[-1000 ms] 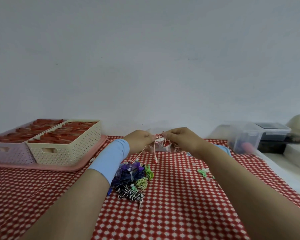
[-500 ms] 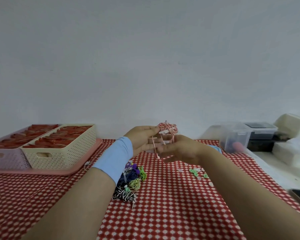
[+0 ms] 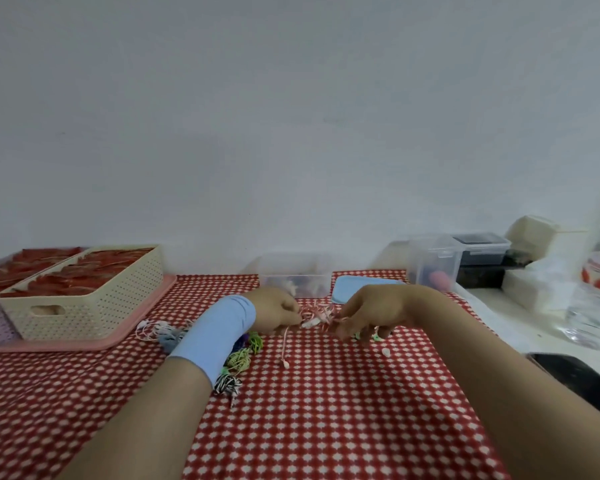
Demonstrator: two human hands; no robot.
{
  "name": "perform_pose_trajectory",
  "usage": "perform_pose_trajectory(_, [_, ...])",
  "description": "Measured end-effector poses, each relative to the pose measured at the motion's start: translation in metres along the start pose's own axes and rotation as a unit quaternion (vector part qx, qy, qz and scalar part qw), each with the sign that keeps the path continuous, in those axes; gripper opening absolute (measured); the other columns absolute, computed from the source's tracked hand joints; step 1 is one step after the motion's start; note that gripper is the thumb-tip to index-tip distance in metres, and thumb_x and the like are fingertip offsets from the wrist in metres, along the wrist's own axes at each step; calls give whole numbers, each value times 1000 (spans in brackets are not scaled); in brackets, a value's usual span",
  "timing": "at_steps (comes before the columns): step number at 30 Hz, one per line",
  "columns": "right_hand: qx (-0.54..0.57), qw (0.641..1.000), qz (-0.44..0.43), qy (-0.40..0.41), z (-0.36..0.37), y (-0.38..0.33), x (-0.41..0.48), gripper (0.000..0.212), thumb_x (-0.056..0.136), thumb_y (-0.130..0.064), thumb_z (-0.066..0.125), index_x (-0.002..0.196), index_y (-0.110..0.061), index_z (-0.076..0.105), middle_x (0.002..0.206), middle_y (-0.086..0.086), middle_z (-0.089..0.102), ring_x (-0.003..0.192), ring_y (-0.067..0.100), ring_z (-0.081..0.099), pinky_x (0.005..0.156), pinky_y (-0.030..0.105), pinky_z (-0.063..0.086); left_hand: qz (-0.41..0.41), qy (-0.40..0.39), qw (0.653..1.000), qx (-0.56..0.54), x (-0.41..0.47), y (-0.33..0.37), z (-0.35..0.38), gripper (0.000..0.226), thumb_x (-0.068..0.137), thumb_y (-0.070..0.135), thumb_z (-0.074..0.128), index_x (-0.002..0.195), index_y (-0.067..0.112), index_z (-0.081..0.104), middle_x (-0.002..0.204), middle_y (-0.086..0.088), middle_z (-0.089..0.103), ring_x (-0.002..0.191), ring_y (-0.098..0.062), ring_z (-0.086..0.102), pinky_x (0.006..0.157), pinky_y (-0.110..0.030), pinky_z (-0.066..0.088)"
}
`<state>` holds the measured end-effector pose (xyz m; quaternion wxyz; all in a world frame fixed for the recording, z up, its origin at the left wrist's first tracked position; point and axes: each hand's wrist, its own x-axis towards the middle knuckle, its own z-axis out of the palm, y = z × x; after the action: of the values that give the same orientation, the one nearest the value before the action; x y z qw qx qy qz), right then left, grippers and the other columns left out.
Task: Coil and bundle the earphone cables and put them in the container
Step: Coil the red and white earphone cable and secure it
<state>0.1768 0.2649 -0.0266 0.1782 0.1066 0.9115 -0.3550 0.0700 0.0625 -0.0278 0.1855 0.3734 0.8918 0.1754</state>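
Note:
A red-and-white striped earphone cable (image 3: 315,315) stretches between both hands, low over the red checked cloth. My left hand (image 3: 277,311), with a light blue band on its wrist, pinches one side; a loose end with an earbud (image 3: 285,362) hangs down onto the cloth. My right hand (image 3: 371,315) pinches the other side. A clear plastic container (image 3: 293,275) stands just behind the hands. A pile of coloured earphone cables (image 3: 240,355) lies partly hidden under my left wrist.
Two cream and lilac perforated baskets (image 3: 84,299) with red contents sit on a pink tray at the left. A light blue lid (image 3: 349,289) lies behind my right hand. Clear boxes (image 3: 433,265), a water bottle (image 3: 596,299) and a black phone (image 3: 575,375) stand at the right.
Both hands have dropped from chest height to just above the cloth with the striped cable. The bunched coil held up before now lies looser between the hands.

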Motion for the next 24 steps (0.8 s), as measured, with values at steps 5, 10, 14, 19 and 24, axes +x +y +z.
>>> perform_pose_trajectory(5, [-26, 1000, 7, -8, 0, -1, -3, 24, 95, -48, 61, 100, -33, 78, 109, -14, 74, 91, 10, 67, 82, 29, 45, -22, 1, 993, 113, -6, 5, 0, 31, 100, 14, 52, 122, 26, 70, 133, 5, 62, 118, -15, 59, 103, -28, 43])
perform_pose_trajectory(10, [-64, 997, -21, 42, 2, 2, 10, 16, 92, -30, 69, 105, -34, 77, 91, -20, 76, 80, 5, 71, 60, 22, 45, 47, 42, 997, 45, -8, 23, 10, 27, 99, 33, 54, 121, 31, 69, 136, 9, 60, 120, -11, 56, 100, -24, 39])
perform_pose_trajectory(14, [-111, 993, -15, 23, 13, -1, 19, 15, 88, -28, 73, 100, -36, 79, 94, -16, 77, 77, 5, 72, 59, 22, 48, 32, -47, 994, 94, -11, 23, 23, 37, 85, 44, 73, 119, 30, 69, 126, 11, 63, 113, -11, 57, 94, -26, 41])
perform_pose_trajectory(19, [-65, 997, -9, 31, 24, -8, 21, 19, 98, -39, 60, 103, -27, 75, 95, -12, 76, 72, 9, 71, 63, 26, 49, 8, 70, 997, 10, -9, 6, 21, 24, 95, 38, 60, 101, 19, 73, 102, 1, 71, 84, -14, 65, 80, -29, 51])
perform_pose_trajectory(24, [22, 995, 24, 91, 28, -21, 24, 55, 103, -58, 35, 111, -15, 68, 91, -7, 79, 66, 15, 71, 61, 26, 46, -85, 95, 953, -276, -8, -4, 14, 31, 97, 34, 59, 101, 6, 70, 102, -13, 72, 69, -26, 70, 76, -36, 59])
